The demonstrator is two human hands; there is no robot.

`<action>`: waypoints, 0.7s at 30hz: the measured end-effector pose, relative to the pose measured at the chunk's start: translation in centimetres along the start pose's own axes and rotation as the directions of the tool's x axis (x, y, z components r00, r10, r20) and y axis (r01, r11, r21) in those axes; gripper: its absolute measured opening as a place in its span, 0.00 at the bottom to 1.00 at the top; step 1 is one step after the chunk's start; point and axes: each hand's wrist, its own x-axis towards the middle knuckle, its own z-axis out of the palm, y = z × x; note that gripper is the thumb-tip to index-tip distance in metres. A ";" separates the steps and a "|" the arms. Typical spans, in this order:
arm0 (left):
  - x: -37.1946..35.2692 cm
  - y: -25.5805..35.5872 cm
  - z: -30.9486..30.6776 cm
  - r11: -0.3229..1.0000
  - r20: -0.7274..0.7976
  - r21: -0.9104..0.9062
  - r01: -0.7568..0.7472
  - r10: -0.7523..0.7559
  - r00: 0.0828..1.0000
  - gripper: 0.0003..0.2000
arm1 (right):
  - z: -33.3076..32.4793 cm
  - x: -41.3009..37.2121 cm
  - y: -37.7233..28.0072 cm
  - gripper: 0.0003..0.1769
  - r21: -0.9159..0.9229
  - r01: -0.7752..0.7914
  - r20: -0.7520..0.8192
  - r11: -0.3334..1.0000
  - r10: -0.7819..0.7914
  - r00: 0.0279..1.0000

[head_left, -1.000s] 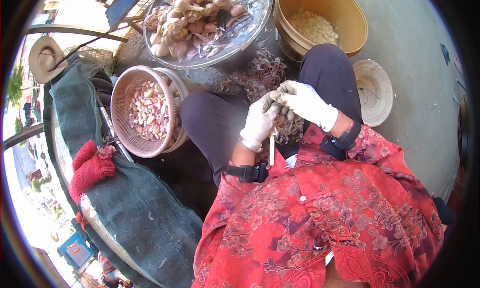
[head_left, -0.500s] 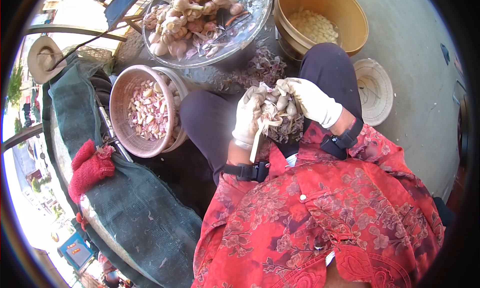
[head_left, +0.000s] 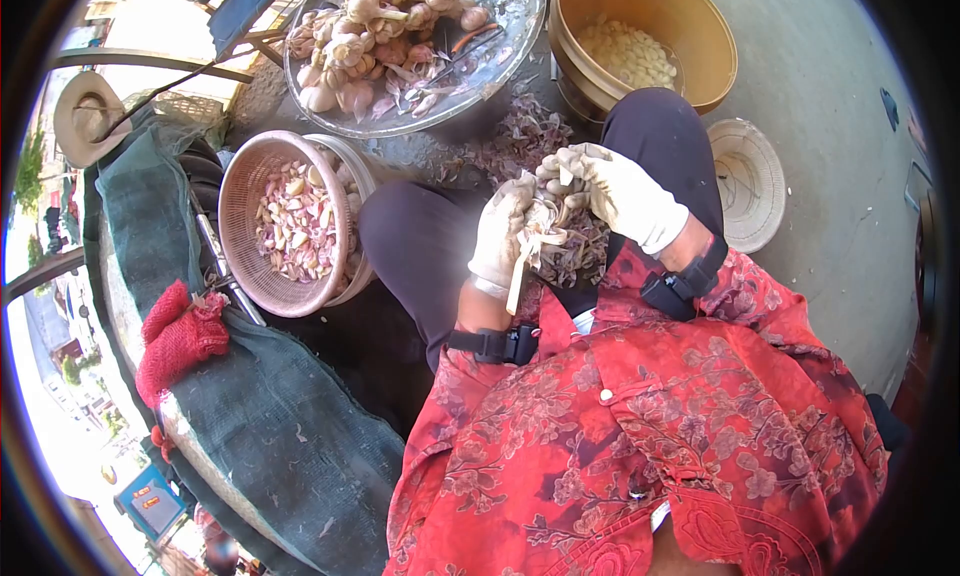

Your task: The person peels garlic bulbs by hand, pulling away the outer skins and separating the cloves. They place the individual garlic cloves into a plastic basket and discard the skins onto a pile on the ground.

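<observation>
Both hands wear whitish gloves with grey, soiled fingers and work close together over my lap. My left hand (head_left: 503, 231) is closed around a garlic bulb (head_left: 541, 219) whose papery skin is peeled open; its dry stem (head_left: 517, 282) hangs down toward my wrist. Just right of it, my right hand (head_left: 628, 198) has its fingers curled in, pinching a small pale piece that looks like a garlic clove (head_left: 567, 176). Loose garlic skins (head_left: 578, 256) lie below the hands. The fingers hide part of the bulb.
A round tray (head_left: 515, 71) ahead bears garlic bulbs and orange-handled cutters (head_left: 472, 39). A pink basket (head_left: 232, 216) of cloves stands left, a yellow bucket (head_left: 715, 51) with peeled cloves ahead right. A woven hat (head_left: 765, 191) lies right; a red knitted glove (head_left: 185, 341) rests on netting.
My right hand has drawn slightly up and away from the bulb, its fingers curling tighter around a pale piece. The left hand keeps its hold, almost unmoved.
</observation>
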 end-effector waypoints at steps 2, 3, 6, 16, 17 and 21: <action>-0.1 -0.4 -0.9 0.999 0.027 0.045 -0.014 0.012 1.000 0.11 | -0.7 0.2 0.1 0.13 -0.007 0.004 -0.022 1.000 -0.004 1.000; -0.7 0.1 -0.2 0.996 0.053 0.090 -0.028 0.023 0.998 0.11 | -0.8 0.2 0.1 0.12 -0.013 0.007 -0.044 1.000 -0.008 0.999; -1.1 0.6 1.1 0.988 0.127 0.152 0.013 -0.033 0.991 0.13 | 0.3 0.1 0.0 0.11 -0.052 0.030 -0.040 0.998 -0.032 0.999; -1.5 0.5 2.2 0.992 0.096 0.121 0.033 -0.045 0.994 0.07 | 0.4 0.5 0.7 0.10 -0.369 0.132 -0.080 0.920 -0.173 0.982; -1.4 0.4 2.1 0.992 0.097 0.123 0.019 -0.031 0.995 0.07 | 0.4 0.4 0.7 0.09 -0.363 0.115 -0.091 0.925 -0.158 0.983; -1.3 0.4 2.3 0.988 0.062 0.152 -0.002 -0.008 0.998 0.06 | 0.5 0.4 0.5 0.08 -0.517 0.035 -0.145 0.856 -0.128 0.981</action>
